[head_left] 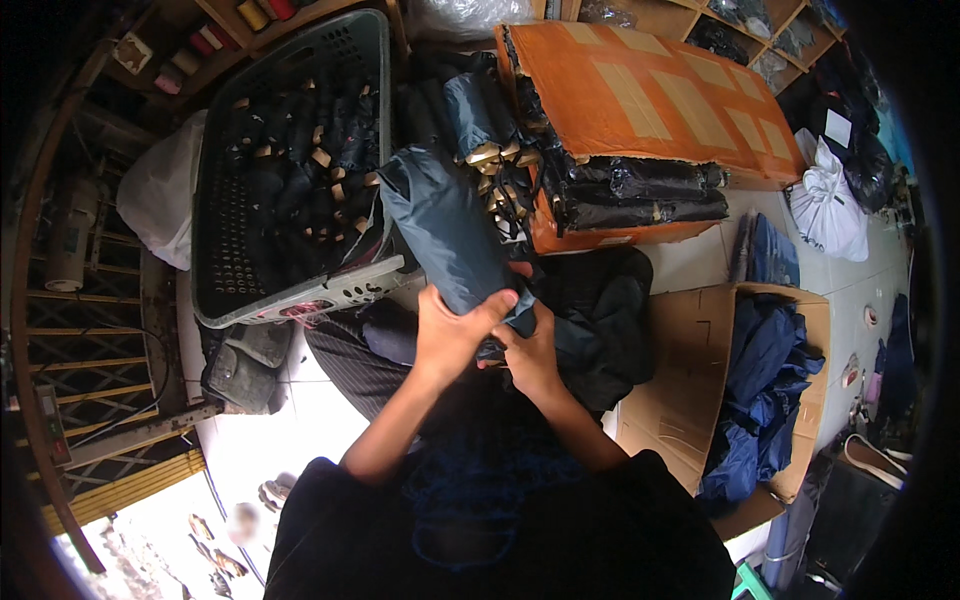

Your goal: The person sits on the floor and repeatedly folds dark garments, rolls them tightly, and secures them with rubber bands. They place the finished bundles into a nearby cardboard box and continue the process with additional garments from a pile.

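A grey-blue folded umbrella (445, 225), its cloth loosely rolled, is held tilted in front of me with its wide end pointing away. My left hand (448, 338) is closed round its lower part, the thumb pressed along the cloth. On the near end, my right hand (530, 352) is closed as well, fingers wrapped round the narrow part. That end is mostly hidden by my hands. Just beyond lie several more rolled umbrellas (470, 115), with tan ends showing. To the left, a dark plastic basket (300, 303) holds many black ones.
An orange taped carton (690, 100) stands at the far right with black wrapped bundles (640, 195) at its front. Nearer right, a brown cardboard box (680, 345) holds blue cloth (765, 370). A white plastic bag (830, 205) lies behind. Metal lattice (90, 360) lines the left.
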Available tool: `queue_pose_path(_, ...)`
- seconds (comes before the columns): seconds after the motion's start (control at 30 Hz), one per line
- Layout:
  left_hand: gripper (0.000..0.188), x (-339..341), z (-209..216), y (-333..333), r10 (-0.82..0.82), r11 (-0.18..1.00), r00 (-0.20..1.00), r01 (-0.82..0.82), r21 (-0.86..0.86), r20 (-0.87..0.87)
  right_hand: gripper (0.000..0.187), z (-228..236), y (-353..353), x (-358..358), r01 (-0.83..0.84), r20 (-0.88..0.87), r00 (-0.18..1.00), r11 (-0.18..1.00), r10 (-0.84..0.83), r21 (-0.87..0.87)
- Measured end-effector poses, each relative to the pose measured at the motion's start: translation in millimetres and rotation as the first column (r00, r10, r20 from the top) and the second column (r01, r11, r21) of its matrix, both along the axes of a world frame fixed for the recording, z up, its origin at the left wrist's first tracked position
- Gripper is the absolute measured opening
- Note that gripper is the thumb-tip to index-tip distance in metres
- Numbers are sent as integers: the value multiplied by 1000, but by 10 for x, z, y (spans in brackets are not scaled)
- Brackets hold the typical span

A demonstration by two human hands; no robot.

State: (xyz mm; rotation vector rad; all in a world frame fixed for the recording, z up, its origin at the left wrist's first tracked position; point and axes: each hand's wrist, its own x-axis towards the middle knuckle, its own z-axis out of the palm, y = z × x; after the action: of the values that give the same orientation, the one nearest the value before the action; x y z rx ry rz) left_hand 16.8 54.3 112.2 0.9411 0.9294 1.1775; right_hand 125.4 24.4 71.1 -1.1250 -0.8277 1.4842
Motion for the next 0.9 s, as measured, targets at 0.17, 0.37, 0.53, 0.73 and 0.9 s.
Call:
queue_pose_path(0.17,31,77,-20,-154,3,997,999,-7,80,52,31,65,-54,-50,173,191,953,942,-233,289)
queue_pose_path(0.37,41,-28,-134,-74,-7,998,996,2,66,85,39,87,47,-18,37,383,914,969,-131,244)
queue_pose_path(0.53,44,-174,-161,23,173,985,977,-170,-34,124,49,162,100,29,-55,281,957,918,-63,393)
queue_pose_path(0.73,40,-131,-54,40,84,996,991,-87,22,108,53,138,67,114,-292,-222,938,951,265,-100)
queue_pose_path(0.9,42,8,-115,-125,117,993,985,-115,-18,126,40,95,-75,-59,18,2,1000,1000,-18,-3)
